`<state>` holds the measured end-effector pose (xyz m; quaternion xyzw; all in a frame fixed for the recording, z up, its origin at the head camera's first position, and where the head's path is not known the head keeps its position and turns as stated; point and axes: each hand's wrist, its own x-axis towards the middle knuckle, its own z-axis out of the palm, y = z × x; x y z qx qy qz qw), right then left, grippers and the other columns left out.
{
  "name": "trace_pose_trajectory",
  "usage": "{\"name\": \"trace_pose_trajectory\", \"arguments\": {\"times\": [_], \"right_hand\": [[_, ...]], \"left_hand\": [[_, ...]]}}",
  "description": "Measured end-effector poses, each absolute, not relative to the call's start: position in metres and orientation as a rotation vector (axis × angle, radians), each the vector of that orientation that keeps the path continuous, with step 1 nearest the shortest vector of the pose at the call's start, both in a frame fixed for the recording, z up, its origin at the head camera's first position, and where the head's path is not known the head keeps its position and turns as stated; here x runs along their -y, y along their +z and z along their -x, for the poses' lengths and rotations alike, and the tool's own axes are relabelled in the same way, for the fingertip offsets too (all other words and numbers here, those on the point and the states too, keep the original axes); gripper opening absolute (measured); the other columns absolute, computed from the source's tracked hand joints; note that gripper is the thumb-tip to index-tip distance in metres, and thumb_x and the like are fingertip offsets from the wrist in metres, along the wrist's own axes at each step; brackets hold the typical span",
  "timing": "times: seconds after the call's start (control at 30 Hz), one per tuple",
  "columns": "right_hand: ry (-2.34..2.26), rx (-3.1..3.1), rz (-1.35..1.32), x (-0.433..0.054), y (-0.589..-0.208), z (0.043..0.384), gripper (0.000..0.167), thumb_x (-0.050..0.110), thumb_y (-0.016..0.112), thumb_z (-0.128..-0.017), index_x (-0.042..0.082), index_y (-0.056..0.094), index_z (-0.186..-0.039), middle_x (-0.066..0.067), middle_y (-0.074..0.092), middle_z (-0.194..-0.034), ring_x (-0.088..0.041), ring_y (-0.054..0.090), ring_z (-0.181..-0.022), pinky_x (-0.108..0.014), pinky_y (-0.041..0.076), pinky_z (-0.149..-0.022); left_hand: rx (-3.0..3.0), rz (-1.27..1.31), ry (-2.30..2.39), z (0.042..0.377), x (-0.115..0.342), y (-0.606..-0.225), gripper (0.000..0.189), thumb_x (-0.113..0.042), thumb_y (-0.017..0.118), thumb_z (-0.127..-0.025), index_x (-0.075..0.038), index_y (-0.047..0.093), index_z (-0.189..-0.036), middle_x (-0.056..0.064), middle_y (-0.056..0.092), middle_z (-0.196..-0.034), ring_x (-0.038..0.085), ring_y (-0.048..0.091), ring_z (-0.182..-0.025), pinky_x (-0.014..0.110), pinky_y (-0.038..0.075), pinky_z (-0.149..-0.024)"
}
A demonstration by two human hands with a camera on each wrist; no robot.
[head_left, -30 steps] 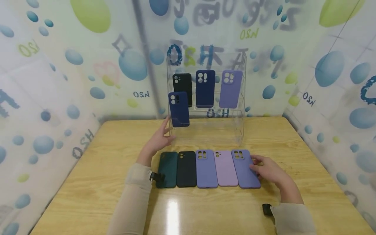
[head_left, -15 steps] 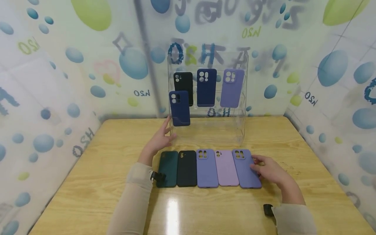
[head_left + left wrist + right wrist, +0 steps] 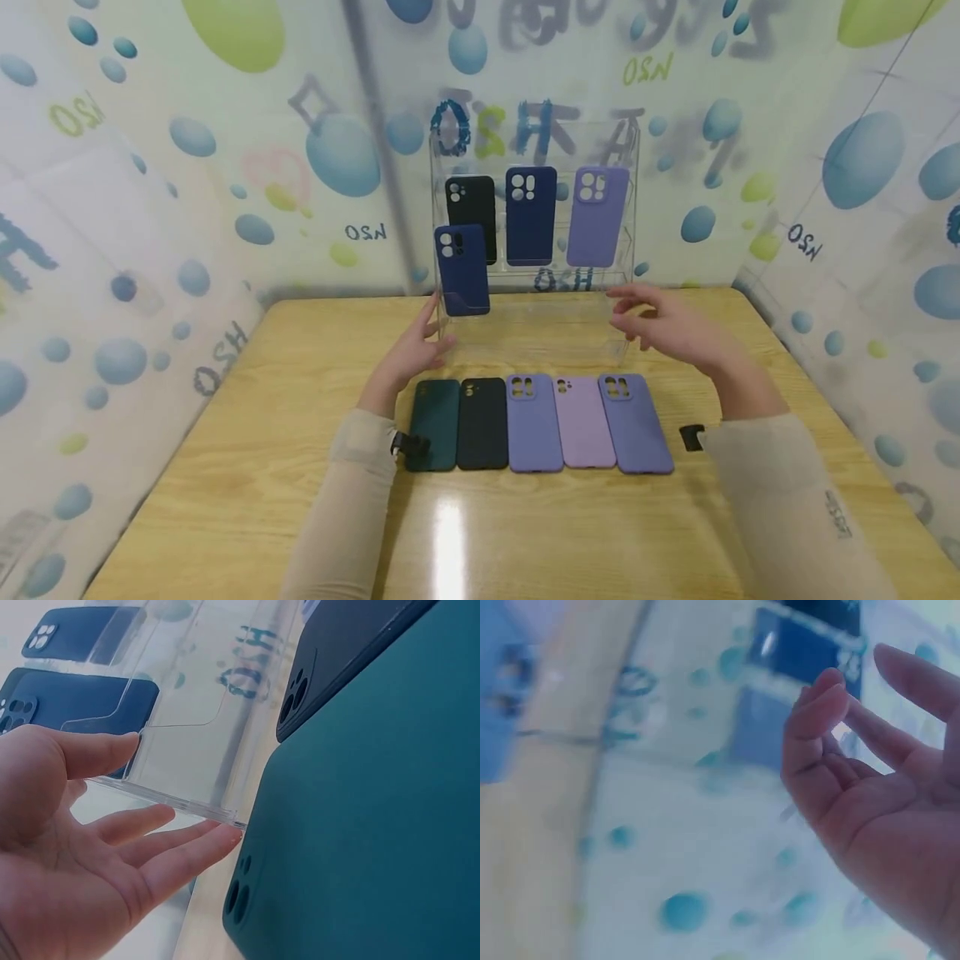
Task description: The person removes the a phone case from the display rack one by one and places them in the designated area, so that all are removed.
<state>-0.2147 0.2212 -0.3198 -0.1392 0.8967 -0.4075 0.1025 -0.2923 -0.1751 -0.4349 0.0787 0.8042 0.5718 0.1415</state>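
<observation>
My left hand (image 3: 408, 354) grips the left side of a clear display stand (image 3: 532, 333). In the left wrist view its thumb lies at the front and the other fingers reach along the outer edge. My right hand (image 3: 667, 325) is beside the stand's right edge, fingers loosely bent and holding nothing; the right wrist view is blurred. On the stand are a black phone case (image 3: 480, 204), a dark blue case (image 3: 531, 217), a light purple case (image 3: 597, 221) and, lower left, another dark blue case (image 3: 462, 275).
In front of the stand lies a row of phone cases: dark green (image 3: 435, 425), black (image 3: 483, 425), purple (image 3: 535, 429), pink-lilac (image 3: 585, 425) and another purple (image 3: 637, 429). They rest on a wooden table (image 3: 562, 533). A patterned curtain stands behind and at both sides.
My right hand has left the rightmost purple phone case and moved up to the stand's right edge. That case stays in the row. The left hand keeps its place.
</observation>
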Motion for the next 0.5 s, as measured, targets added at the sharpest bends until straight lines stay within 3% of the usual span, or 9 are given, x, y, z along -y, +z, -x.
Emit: {"name": "trace_pose_trajectory", "arguments": {"times": [0.13,0.27,0.5], "right_hand": [[-1.175,-2.642,0.500,-0.185,-0.284,0.243,0.058,0.031,0.059,-0.111,0.016,0.041,-0.163,-0.017,0.058,-0.141,-0.027,0.067,-0.105,-0.036,0.057,-0.080],[-1.169,-2.651,0.545,-0.145,-0.273,0.273,0.064,0.035,0.063,-0.108,0.026,0.036,-0.166,-0.014,0.055,-0.146,-0.029,0.070,-0.109,-0.040,0.061,-0.085],[-1.249,-2.676,0.576,-0.091,-0.288,0.320,0.078,0.036,0.068,-0.106,0.039,0.022,-0.169,-0.016,0.051,-0.155,-0.028,0.075,-0.095,-0.040,0.063,-0.075]], "left_hand": [[-2.346,-0.219,1.638,0.291,0.177,-0.435,0.090,-0.023,0.059,-0.111,-0.045,-0.004,-0.170,0.020,0.023,-0.177,0.045,0.049,-0.149,0.063,0.052,-0.111],[-2.380,-0.236,1.621,0.291,0.177,-0.438,0.089,-0.025,0.059,-0.111,-0.042,-0.004,-0.171,0.019,0.026,-0.176,0.044,0.052,-0.147,0.058,0.056,-0.106],[-2.390,-0.238,1.635,0.293,0.173,-0.439,0.088,-0.027,0.061,-0.110,-0.043,0.000,-0.171,0.016,0.031,-0.175,0.041,0.056,-0.144,0.055,0.058,-0.103]]}}
